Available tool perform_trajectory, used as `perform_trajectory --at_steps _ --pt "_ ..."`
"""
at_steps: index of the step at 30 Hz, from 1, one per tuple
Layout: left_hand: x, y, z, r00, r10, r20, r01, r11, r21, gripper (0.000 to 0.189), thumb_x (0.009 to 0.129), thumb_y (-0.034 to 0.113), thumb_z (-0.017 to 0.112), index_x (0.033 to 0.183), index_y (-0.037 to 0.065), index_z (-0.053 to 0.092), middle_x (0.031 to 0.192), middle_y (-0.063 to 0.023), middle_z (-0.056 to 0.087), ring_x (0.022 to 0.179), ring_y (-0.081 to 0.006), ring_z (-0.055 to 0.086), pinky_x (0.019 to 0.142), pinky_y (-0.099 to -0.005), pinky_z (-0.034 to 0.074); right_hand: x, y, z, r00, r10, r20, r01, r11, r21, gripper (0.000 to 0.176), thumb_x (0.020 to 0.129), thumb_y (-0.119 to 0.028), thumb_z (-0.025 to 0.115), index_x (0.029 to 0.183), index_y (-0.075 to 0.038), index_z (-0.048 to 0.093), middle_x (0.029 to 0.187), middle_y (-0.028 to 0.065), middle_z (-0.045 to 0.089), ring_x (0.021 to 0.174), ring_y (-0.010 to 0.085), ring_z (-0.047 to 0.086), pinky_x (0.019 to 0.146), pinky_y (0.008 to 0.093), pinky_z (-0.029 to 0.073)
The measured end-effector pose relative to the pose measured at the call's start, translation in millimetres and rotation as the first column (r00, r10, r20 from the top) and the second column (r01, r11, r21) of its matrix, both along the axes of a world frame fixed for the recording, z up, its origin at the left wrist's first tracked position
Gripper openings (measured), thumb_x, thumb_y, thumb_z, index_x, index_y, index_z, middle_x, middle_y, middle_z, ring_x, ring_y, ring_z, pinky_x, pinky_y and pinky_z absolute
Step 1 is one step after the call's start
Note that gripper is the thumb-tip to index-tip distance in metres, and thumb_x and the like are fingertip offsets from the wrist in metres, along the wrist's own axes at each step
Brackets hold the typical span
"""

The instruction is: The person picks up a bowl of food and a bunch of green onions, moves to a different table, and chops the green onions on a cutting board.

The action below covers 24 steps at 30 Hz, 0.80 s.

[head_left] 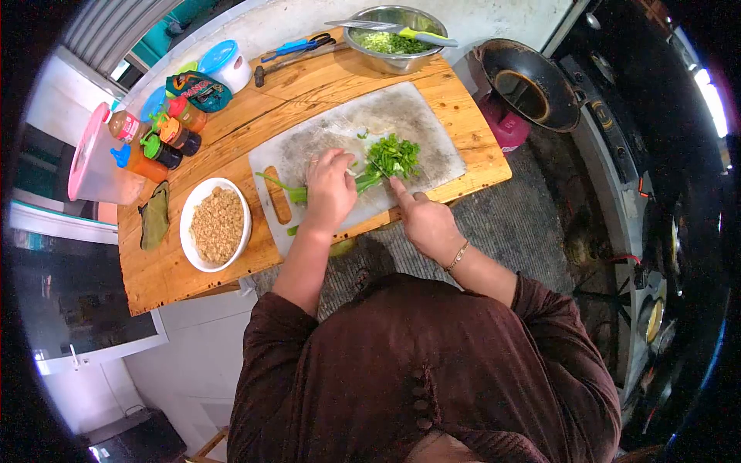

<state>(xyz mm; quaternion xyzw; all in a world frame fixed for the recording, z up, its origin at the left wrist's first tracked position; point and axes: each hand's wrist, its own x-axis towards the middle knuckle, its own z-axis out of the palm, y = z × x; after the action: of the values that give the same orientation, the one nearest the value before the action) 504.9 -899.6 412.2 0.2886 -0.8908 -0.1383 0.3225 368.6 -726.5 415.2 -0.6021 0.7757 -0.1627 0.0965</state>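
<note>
My left hand (330, 185) is closed over a bunch of spring onions (293, 193), pressing them to the white cutting board (309, 135). Their green ends stick out to the left, over the board's handle slot. My right hand (429, 220) is closed at the board's near edge, index finger stretched forward. It grips what appears to be a knife, seen almost edge-on and mostly hidden by the fingers. Just beyond that fingertip lies a heap of chopped greens (394, 156). A few loose bits are scattered on the board.
A steel bowl (394, 65) of chopped greens has a green-handled knife (409, 32) across its rim. Blue-handled scissors (297, 48) lie at the back. Left are a white bowl of brown crumbly food (216, 225) and several sauce bottles (158, 150). A wok (532, 85) stands right of the wooden table (482, 143).
</note>
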Motion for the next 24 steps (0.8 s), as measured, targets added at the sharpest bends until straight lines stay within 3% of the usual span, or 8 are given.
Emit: perform_trajectory --at_steps 3,6,12,18,21,24 --pt "9.8 -5.6 -10.4 0.977 -0.079 0.198 0.082 0.997 -0.01 0.031 0.081 0.007 0.068 0.112 0.0 0.07 0.118 -0.0209 0.061 0.114 -0.0403 0.056 0.104 -0.0489 0.042 -1.7 0.0 -3.6 1.0 0.008 0.007 -0.008 1.0 -0.01 0.07 0.086 -0.006 0.054 0.154 -0.009 0.036 0.089 0.0218 0.066 0.072 0.039 0.069 0.065 0.0481 0.057" --pt "15.3 11.0 1.2 0.982 -0.088 0.168 0.063 0.987 0.145 0.038 0.083 0.015 0.071 0.117 0.0 0.068 0.12 -0.0222 0.06 0.116 -0.0416 0.055 0.106 -0.0488 0.042 -2.3 -1.4 -4.4 1.0 0.009 0.017 -0.009 1.0 -0.017 0.071 0.086 -0.007 0.055 0.154 -0.009 0.036 0.089 0.022 0.066 0.072 0.0392 0.069 0.065 0.0482 0.057" --pt "12.8 28.5 13.4 0.969 -0.08 0.235 0.076 0.997 0.028 0.047 0.082 0.024 0.077 0.12 0.0 0.067 0.116 -0.0203 0.06 0.113 -0.0392 0.056 0.101 -0.048 0.045 1.2 -1.0 -2.0 0.999 -0.034 0.012 0.034 0.999 -0.017 0.064 0.09 -0.009 0.055 0.152 -0.013 0.042 0.089 0.0198 0.066 0.071 0.0388 0.068 0.065 0.0484 0.056" --pt "4.6 27.3 -3.8 0.981 -0.062 0.185 0.054 0.997 0.047 0.046 0.085 0.025 0.075 0.123 0.002 0.065 0.11 -0.0161 0.059 0.104 -0.035 0.058 0.092 -0.047 0.048 1.9 -0.9 -4.0 1.0 -0.028 0.01 0.028 0.999 -0.02 0.064 0.089 -0.01 0.056 0.152 -0.015 0.042 0.089 0.0197 0.066 0.07 0.0381 0.068 0.064 0.0483 0.056" --pt "-3.2 33.4 -5.9 0.999 -0.02 0.037 0.022 0.998 -0.055 0.042 0.085 0.025 0.074 0.121 0.003 0.066 0.109 -0.0152 0.061 0.103 -0.0346 0.059 0.088 -0.0464 0.048 2.4 -1.7 -4.2 1.0 -0.021 0.01 0.021 0.999 -0.03 0.065 0.089 -0.009 0.057 0.152 -0.014 0.042 0.089 0.0199 0.066 0.07 0.0382 0.068 0.064 0.0483 0.056" --pt "-5.4 30.0 -15.9 0.998 -0.059 -0.006 0.058 0.988 -0.141 0.038 0.085 0.023 0.074 0.116 0.004 0.068 0.107 -0.0123 0.064 0.102 -0.0333 0.061 0.085 -0.0452 0.049 0.4 -2.7 -5.2 1.0 0.022 0.007 -0.022 1.0 -0.014 0.068 0.087 -0.008 0.054 0.153 -0.009 0.039 0.088 0.0216 0.066 0.073 0.0383 0.07 0.065 0.047 0.057"
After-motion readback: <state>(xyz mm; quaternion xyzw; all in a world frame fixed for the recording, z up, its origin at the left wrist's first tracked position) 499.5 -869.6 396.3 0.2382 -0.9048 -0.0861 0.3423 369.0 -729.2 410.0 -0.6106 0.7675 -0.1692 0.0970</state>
